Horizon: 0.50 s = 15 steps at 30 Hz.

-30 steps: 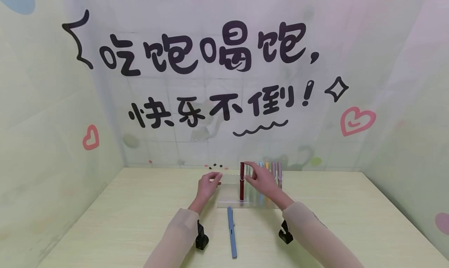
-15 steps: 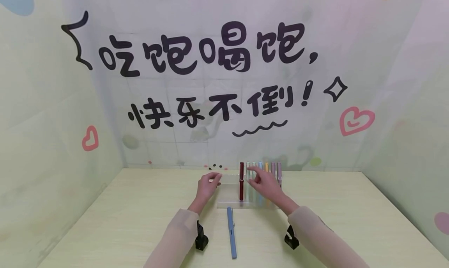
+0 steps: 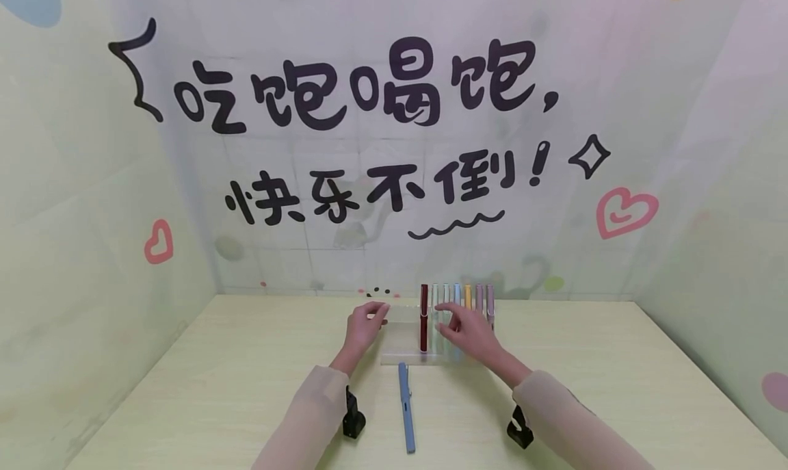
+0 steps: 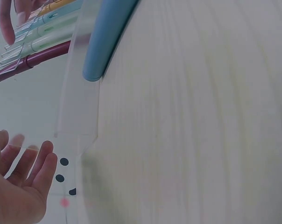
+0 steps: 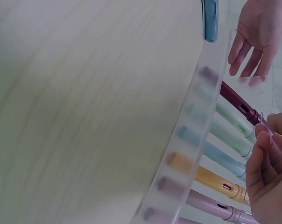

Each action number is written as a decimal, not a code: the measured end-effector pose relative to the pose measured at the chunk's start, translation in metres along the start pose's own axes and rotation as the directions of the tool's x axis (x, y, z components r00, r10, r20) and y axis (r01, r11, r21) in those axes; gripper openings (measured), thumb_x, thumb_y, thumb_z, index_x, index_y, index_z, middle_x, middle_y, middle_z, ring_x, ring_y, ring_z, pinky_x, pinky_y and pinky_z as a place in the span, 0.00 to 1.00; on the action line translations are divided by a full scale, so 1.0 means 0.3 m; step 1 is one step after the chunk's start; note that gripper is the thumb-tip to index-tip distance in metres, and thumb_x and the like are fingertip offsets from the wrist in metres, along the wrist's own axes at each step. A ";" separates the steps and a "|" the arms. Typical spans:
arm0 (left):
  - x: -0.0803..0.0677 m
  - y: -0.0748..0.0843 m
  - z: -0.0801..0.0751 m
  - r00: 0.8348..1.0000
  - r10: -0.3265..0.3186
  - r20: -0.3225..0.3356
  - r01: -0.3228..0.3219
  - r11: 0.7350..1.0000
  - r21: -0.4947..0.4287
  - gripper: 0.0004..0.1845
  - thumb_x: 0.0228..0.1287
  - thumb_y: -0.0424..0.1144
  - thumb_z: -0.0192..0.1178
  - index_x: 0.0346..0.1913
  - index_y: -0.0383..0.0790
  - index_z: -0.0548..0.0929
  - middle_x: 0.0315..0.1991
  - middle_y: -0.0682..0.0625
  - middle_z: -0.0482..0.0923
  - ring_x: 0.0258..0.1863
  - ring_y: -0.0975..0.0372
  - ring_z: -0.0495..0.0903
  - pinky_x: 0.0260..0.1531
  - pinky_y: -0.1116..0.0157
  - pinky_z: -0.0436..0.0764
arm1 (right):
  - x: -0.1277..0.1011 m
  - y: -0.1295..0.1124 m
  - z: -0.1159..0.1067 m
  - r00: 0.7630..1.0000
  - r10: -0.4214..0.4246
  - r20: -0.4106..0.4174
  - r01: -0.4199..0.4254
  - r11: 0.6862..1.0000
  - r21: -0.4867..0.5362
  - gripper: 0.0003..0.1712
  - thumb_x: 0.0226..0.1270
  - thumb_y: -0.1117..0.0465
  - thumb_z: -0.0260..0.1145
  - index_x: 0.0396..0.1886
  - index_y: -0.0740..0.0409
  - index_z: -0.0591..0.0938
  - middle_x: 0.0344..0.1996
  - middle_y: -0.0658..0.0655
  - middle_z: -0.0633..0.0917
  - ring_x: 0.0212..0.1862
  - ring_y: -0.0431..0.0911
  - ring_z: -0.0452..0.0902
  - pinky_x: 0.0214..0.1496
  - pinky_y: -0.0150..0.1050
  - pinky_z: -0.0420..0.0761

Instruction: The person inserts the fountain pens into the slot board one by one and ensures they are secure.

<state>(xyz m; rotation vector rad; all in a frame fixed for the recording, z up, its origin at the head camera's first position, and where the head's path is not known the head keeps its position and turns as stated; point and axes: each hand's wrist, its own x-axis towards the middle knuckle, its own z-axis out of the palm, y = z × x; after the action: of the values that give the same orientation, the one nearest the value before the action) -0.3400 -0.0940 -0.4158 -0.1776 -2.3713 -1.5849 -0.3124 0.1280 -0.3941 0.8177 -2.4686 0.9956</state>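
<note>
A clear pen stand [image 3: 400, 355] stands on the table with several pens upright in it. My left hand [image 3: 364, 328] holds the stand's left edge between thumb and fingers, as the left wrist view [image 4: 22, 186] also shows. The dark red pen [image 3: 424, 319] is leftmost in the row. My right hand [image 3: 470, 330] hovers in front of the pale green and light blue pens, thumb and index finger apart, with nothing seen between them. In the right wrist view its loosely bent fingers [image 5: 262, 158] are beside the pens' caps. A blue pen [image 3: 407, 408] lies in front of the stand.
To the right in the row stand a yellow pen [image 3: 468, 293] and two mauve pens [image 3: 490, 299]. The pale wooden table [image 3: 185, 388] ends at a printed backdrop [image 3: 345, 265], with side walls left and right.
My right hand has moved away from the dark red pen, to the right and slightly down. The dark red pen stays upright in the stand. My left hand has kept its place.
</note>
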 end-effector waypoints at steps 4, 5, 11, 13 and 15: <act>0.001 0.001 0.000 1.000 -0.007 0.000 0.007 1.000 0.005 0.14 0.62 0.39 0.54 0.42 0.29 0.79 0.34 0.42 0.78 0.29 0.55 0.81 0.29 0.64 0.78 | -0.012 -0.003 0.002 1.000 0.003 0.006 -0.003 1.000 0.003 0.17 0.54 0.65 0.65 0.45 0.62 0.77 0.13 0.43 0.72 0.16 0.35 0.65 0.16 0.30 0.68; 0.001 0.002 0.000 1.000 -0.008 0.001 0.008 1.000 0.004 0.14 0.62 0.39 0.53 0.42 0.29 0.79 0.34 0.42 0.78 0.29 0.55 0.81 0.29 0.64 0.78 | -0.014 -0.003 0.002 1.000 0.003 0.006 -0.003 1.000 0.004 0.16 0.54 0.65 0.65 0.45 0.62 0.77 0.13 0.43 0.72 0.16 0.35 0.65 0.16 0.30 0.68; 0.000 0.004 -0.001 1.000 -0.007 0.003 0.007 1.000 0.000 0.14 0.62 0.39 0.54 0.42 0.29 0.79 0.34 0.42 0.78 0.29 0.55 0.81 0.29 0.64 0.78 | -0.030 -0.005 0.005 0.999 0.038 0.023 -0.039 0.999 0.021 0.14 0.55 0.64 0.65 0.42 0.61 0.78 0.14 0.44 0.72 0.17 0.36 0.65 0.17 0.31 0.68; 0.000 0.004 -0.001 1.000 -0.006 0.003 0.006 1.000 0.001 0.14 0.62 0.39 0.53 0.42 0.29 0.79 0.34 0.42 0.78 0.30 0.54 0.81 0.29 0.64 0.78 | -0.035 -0.003 0.008 0.998 0.054 0.029 -0.054 0.998 0.017 0.13 0.55 0.64 0.65 0.41 0.60 0.79 0.14 0.43 0.72 0.17 0.36 0.65 0.17 0.31 0.68; 0.000 0.005 -0.001 1.000 -0.007 0.005 0.007 1.000 0.002 0.14 0.62 0.39 0.53 0.42 0.29 0.79 0.35 0.42 0.78 0.30 0.54 0.81 0.29 0.64 0.78 | -0.039 -0.001 0.012 0.998 0.061 0.034 -0.061 0.998 0.014 0.12 0.55 0.64 0.65 0.40 0.59 0.79 0.14 0.43 0.71 0.17 0.36 0.65 0.17 0.31 0.68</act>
<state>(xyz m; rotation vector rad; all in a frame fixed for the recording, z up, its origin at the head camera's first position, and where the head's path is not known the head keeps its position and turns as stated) -0.3395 -0.0938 -0.4145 -0.1725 -2.3794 -1.5874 -0.3036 0.1296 -0.4025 0.7741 -2.5314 1.0310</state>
